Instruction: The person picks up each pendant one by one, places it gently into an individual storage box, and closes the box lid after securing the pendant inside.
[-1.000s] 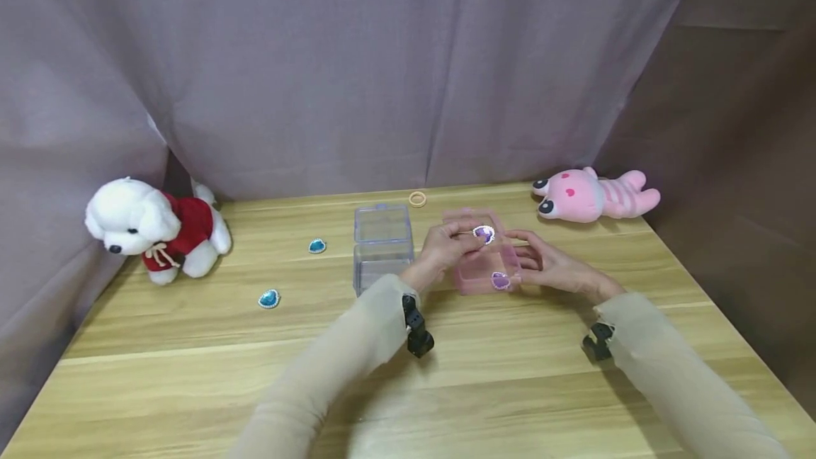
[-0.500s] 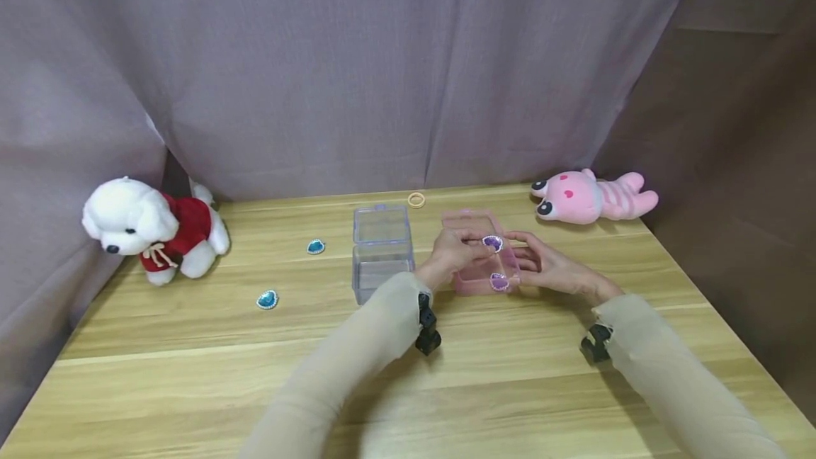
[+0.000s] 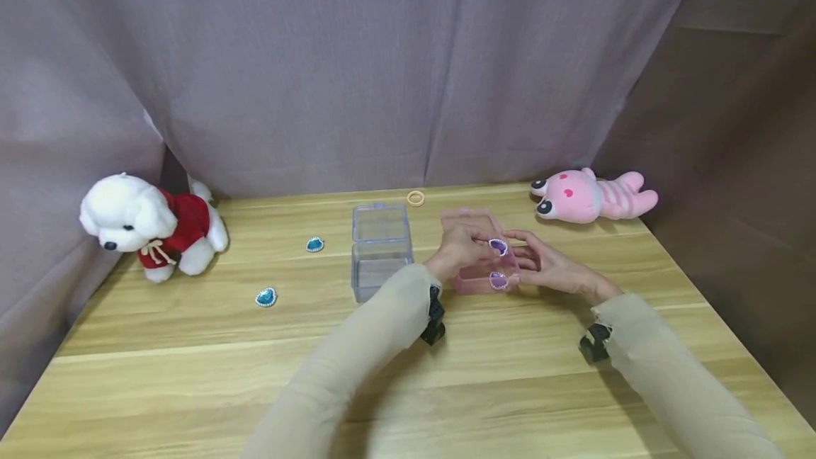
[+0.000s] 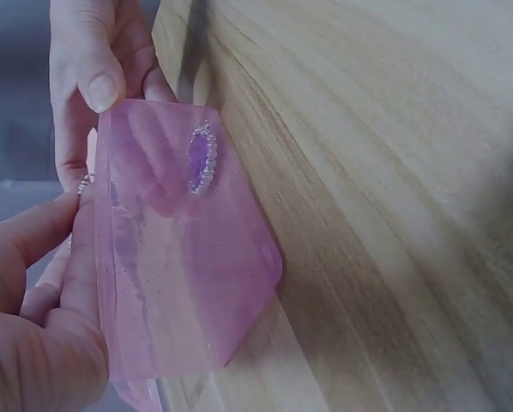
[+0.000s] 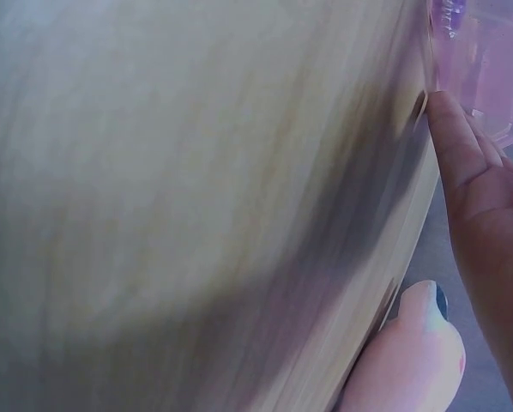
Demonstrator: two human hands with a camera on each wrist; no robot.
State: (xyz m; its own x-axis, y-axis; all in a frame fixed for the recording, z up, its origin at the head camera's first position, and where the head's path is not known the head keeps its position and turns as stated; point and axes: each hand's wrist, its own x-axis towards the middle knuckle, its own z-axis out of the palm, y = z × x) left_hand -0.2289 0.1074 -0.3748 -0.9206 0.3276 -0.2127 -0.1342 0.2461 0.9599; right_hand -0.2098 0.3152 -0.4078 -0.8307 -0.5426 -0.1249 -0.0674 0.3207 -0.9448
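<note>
My left hand (image 3: pixel 464 246) is over the pink see-through box (image 3: pixel 468 287) and pinches a purple gem (image 3: pixel 499 247) with a white beaded rim at its fingertips. A second purple gem (image 3: pixel 499 280) shows through the box's front wall, near the right corner, also visible in the left wrist view (image 4: pixel 202 159). With its lid (image 3: pixel 470 218) tipped back, the pink box stands open. My right hand (image 3: pixel 557 268) holds the box's right side, its thumb at the front corner. In the right wrist view, the fingers (image 5: pixel 458 142) reach the box's side.
A clear bluish box (image 3: pixel 382 276) stands open left of the pink one. Two blue gems (image 3: pixel 315 244) (image 3: pixel 266 297) lie farther left, and a small ring (image 3: pixel 416 198) behind. A white plush dog (image 3: pixel 156 225) and a pink plush toy (image 3: pixel 593 195) flank the wooden table (image 3: pixel 542 388).
My left hand has shifted right and slightly down over the pink box, carrying the pinched purple gem toward the box's right side. The right hand stays at the box.
</note>
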